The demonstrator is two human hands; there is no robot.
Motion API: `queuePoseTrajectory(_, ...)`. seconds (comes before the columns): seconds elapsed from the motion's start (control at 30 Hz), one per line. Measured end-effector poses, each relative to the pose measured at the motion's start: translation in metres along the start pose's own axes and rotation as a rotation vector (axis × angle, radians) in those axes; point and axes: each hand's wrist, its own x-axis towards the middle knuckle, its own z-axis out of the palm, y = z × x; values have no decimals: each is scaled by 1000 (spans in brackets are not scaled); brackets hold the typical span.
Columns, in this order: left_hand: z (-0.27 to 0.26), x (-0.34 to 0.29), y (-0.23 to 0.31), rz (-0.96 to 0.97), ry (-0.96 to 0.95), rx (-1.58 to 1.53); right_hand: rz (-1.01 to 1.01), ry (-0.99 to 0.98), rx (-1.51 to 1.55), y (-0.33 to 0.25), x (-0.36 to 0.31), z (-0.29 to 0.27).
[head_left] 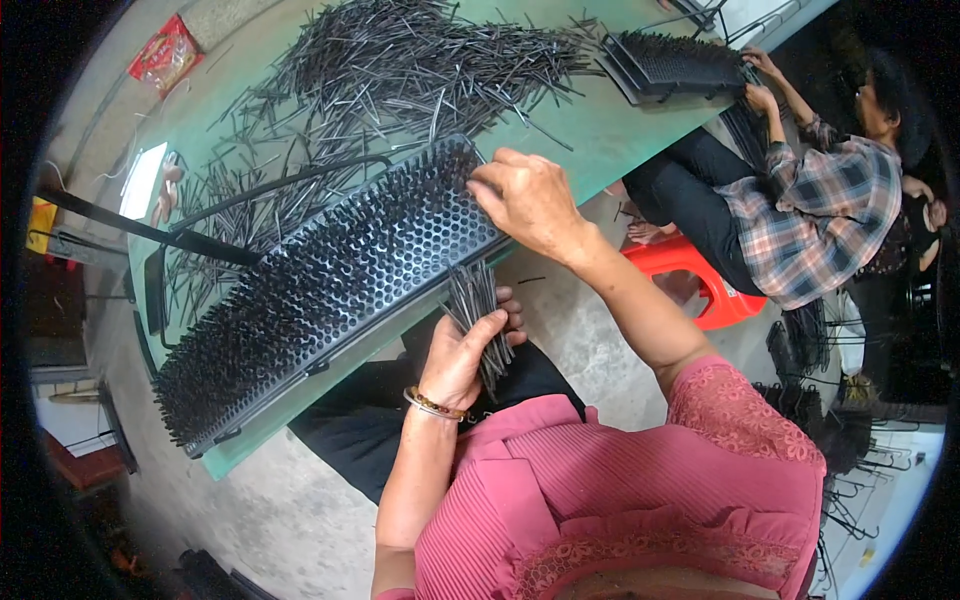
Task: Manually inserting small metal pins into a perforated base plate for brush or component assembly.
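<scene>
In my left hand (462, 352) is a bundle of thin dark strips (474, 305), gripped between thumb and fingers below the edge of the perforated black panel (400, 262). Rows of round holes cover that panel, and many of them have short dark strips standing up in them, densest toward the left. My right hand (530, 198) is at the panel's right end, fingertips pinched together over the holes; what they hold, if anything, is too small to make out. A black metal rod frame (280, 180) stands along the panel's far side.
A large heap of loose dark strips (400, 70) spreads over the green glass tabletop (590, 130). At right, another person (810, 210) works at a similar panel (670, 65). A red plastic stool (700, 285) is beside that person. A red packet (165, 52) lies at far left.
</scene>
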Motion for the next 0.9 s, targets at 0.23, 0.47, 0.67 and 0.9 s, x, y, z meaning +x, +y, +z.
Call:
queuePoseTrajectory(0.23,-15,7,1,21,65,-49,122,118,161,-3,3,5)
queuePoseTrajectory(0.47,-10,1,2,10,84,-113,152,272,256,-6,9,-9)
queuePoseTrajectory(0.67,-17,-1,-2,-40,29,-175,127,253,266,3,-7,4)
queuePoseTrajectory(0.9,-14,-7,8,-14,59,-69,206,129,302,-6,-11,-19)
